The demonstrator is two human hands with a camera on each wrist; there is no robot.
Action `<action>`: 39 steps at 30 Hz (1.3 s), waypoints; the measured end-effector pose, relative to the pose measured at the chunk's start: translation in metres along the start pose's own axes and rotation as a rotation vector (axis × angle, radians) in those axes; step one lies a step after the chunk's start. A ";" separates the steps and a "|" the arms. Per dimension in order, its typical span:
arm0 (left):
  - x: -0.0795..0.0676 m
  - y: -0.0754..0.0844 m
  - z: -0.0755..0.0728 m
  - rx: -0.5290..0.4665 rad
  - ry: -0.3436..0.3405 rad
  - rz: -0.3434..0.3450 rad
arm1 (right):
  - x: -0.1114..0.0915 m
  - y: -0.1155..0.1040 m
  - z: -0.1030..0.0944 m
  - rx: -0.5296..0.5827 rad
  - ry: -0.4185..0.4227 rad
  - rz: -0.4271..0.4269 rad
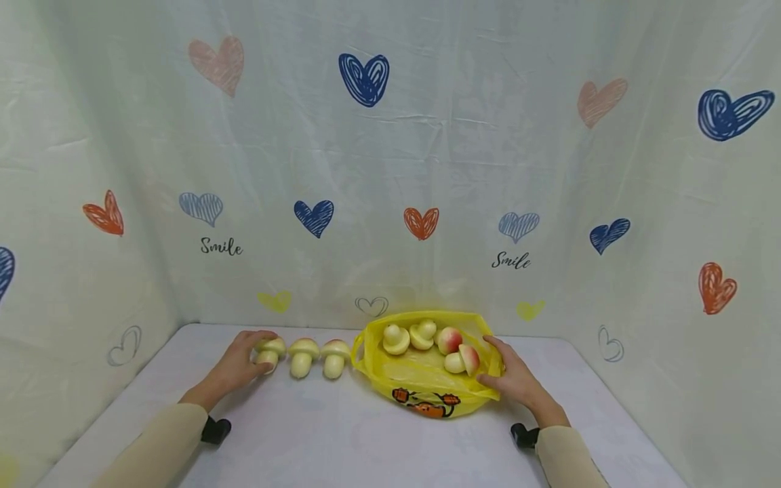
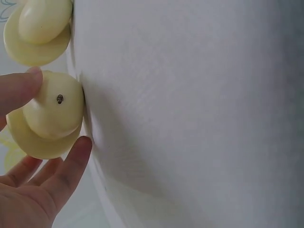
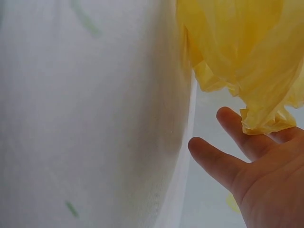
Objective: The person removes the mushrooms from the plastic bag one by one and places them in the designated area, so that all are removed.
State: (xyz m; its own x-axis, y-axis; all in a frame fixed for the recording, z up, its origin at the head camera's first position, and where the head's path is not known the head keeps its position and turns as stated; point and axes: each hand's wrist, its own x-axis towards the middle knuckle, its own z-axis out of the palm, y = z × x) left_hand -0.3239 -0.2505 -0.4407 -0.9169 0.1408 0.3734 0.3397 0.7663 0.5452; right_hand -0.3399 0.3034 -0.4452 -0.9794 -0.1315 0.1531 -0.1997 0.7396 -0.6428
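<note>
My left hand (image 1: 236, 362) is around a toy mushroom (image 1: 270, 352) with a pale stem and pinkish cap, at the left end of a row. In the left wrist view the thumb lies against this mushroom's stem (image 2: 52, 109), with the fingers curled by its cap. Two more mushrooms, the middle one (image 1: 301, 358) and the right one (image 1: 333, 358), lie beside it. A yellow plastic bag (image 1: 409, 373) lies open, holding several mushrooms (image 1: 423, 334). At the bag's right edge my right hand (image 1: 515, 373) touches the plastic with spread, fairly straight fingers (image 3: 216, 161).
All of this lies on a white-covered table (image 1: 366, 447). A pale curtain (image 1: 390, 156) with printed hearts stands close behind and on both sides. Dark wrist devices show on the left (image 1: 216, 430) and right (image 1: 525, 436) wrists.
</note>
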 end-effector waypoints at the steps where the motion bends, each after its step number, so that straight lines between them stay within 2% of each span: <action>1: 0.000 0.000 0.000 -0.001 0.001 -0.002 | 0.000 0.000 0.000 -0.001 -0.001 0.003; 14: -0.009 0.004 -0.014 0.005 -0.011 0.004 | 0.000 0.002 0.000 -0.015 0.003 -0.016; 21: -0.018 0.011 -0.021 0.037 0.018 0.080 | 0.000 0.001 0.000 -0.020 0.005 -0.018; 32: -0.024 0.042 -0.015 0.049 0.023 0.142 | 0.000 0.001 0.000 -0.016 0.006 -0.014; 39: -0.021 0.071 0.003 0.084 0.026 0.230 | -0.001 0.000 0.001 -0.011 0.010 -0.023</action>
State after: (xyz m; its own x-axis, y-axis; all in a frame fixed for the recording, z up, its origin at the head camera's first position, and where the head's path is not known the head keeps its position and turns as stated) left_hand -0.2811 -0.1975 -0.4119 -0.8114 0.3024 0.5002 0.5195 0.7654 0.3799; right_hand -0.3391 0.3033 -0.4460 -0.9742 -0.1423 0.1753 -0.2221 0.7438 -0.6304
